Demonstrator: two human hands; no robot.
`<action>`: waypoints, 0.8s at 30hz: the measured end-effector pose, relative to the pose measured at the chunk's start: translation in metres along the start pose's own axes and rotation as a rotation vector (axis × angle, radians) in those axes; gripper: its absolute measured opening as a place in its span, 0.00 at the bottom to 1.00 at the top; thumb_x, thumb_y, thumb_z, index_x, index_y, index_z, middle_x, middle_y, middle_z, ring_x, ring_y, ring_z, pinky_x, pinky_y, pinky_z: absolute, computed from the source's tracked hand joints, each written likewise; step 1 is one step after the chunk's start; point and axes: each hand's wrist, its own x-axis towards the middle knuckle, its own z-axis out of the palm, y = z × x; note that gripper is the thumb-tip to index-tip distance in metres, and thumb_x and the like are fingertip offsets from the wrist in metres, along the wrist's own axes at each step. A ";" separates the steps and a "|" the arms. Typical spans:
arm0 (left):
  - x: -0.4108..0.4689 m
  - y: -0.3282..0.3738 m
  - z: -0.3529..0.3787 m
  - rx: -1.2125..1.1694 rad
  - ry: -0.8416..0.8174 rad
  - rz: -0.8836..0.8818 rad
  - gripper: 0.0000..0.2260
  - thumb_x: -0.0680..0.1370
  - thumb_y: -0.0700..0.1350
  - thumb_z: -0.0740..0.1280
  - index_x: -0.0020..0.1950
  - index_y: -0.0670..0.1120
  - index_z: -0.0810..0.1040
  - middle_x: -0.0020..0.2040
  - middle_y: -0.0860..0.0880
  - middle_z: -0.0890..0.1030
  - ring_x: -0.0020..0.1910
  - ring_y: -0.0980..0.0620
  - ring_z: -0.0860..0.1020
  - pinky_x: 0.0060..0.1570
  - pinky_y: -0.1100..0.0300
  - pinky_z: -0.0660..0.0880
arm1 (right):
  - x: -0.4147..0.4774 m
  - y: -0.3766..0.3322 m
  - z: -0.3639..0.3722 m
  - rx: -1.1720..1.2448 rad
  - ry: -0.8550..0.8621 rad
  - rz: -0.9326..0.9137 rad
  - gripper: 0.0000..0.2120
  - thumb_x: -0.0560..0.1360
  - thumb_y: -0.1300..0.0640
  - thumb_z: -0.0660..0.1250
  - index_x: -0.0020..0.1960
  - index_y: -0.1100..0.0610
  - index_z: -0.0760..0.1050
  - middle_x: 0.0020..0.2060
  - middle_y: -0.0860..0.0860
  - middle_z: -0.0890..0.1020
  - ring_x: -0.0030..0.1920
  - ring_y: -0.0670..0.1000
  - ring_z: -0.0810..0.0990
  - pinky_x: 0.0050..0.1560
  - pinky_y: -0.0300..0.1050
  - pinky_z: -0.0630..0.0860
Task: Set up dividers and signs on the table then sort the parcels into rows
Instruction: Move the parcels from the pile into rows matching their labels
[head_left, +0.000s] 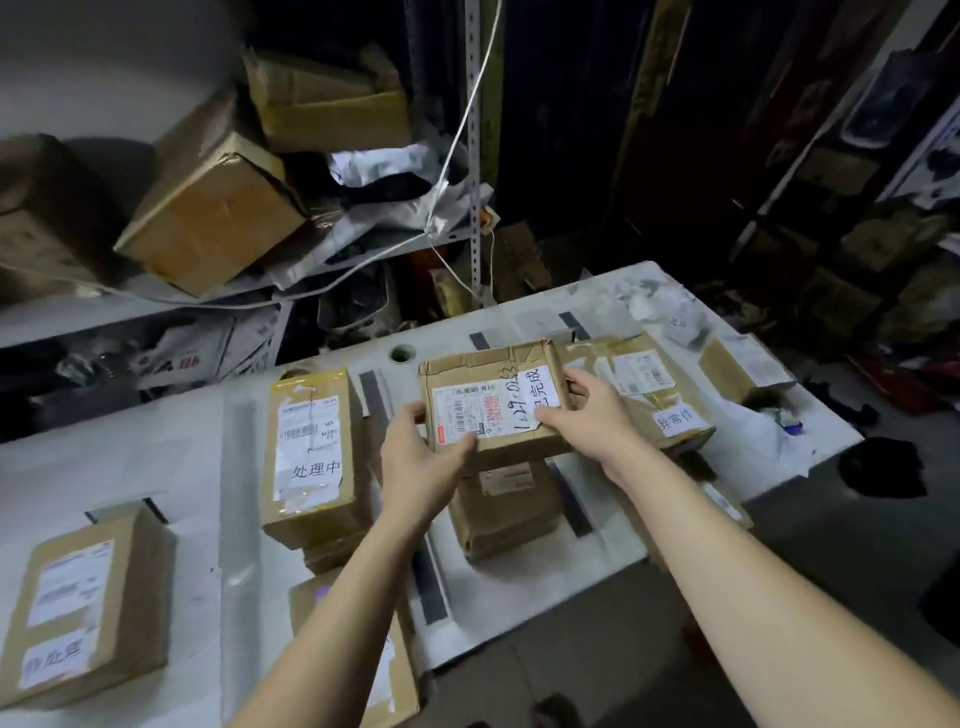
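Cardboard parcel (493, 405) is held in both hands over the middle of the white table (197, 457). The left hand (421, 462) grips its near-left corner with the thumb on top by the shipping label and the fingers curled under the edge. The right hand (592, 415) grips the right side, thumb on the top face and fingers wrapped round the far edge. Top face carries a barcode label, some handwritten digits and a white slip reading 已完成. It sits directly above a second brown parcel (504, 509) lying on the table; can't tell if the two touch. To the left, a taller parcel (311, 447) marked 处理中 is stacked on another box. Further left, near the front edge, is a parcel (88, 608) with a white slip, text too blurred to read. To the right, just beside the right hand, is a taped parcel (644, 389) with a slip ending in 常件. Beyond it, a small open-ended box (743, 364) lies near the right edge. One more parcel (395, 670) lies at the front, partly hidden under the left forearm. Dark tape strips (376, 392) run front to back between the parcel groups. Behind the table, a shelf (156, 312) holds tilted cartons (208, 208) and plastic mailers, with a white cord (467, 119) hanging across it.
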 end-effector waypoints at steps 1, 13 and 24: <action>0.004 -0.002 0.003 0.018 0.013 -0.020 0.29 0.73 0.50 0.78 0.70 0.48 0.72 0.65 0.51 0.78 0.63 0.53 0.77 0.61 0.54 0.79 | 0.011 0.002 0.002 -0.012 -0.028 -0.007 0.32 0.76 0.61 0.74 0.76 0.51 0.68 0.64 0.48 0.79 0.61 0.48 0.76 0.54 0.43 0.79; 0.001 -0.002 0.029 0.311 0.055 -0.147 0.25 0.76 0.51 0.75 0.70 0.43 0.75 0.60 0.48 0.77 0.56 0.55 0.73 0.56 0.61 0.69 | 0.066 0.045 0.002 -0.241 -0.272 -0.081 0.27 0.77 0.57 0.73 0.74 0.55 0.70 0.66 0.50 0.80 0.55 0.43 0.72 0.37 0.27 0.64; -0.011 0.031 -0.051 0.879 0.097 -0.037 0.31 0.78 0.63 0.65 0.76 0.47 0.68 0.72 0.49 0.73 0.69 0.47 0.74 0.60 0.51 0.74 | 0.048 -0.028 0.034 -0.758 -0.186 -0.582 0.28 0.77 0.49 0.68 0.75 0.51 0.67 0.71 0.49 0.73 0.69 0.53 0.69 0.64 0.53 0.72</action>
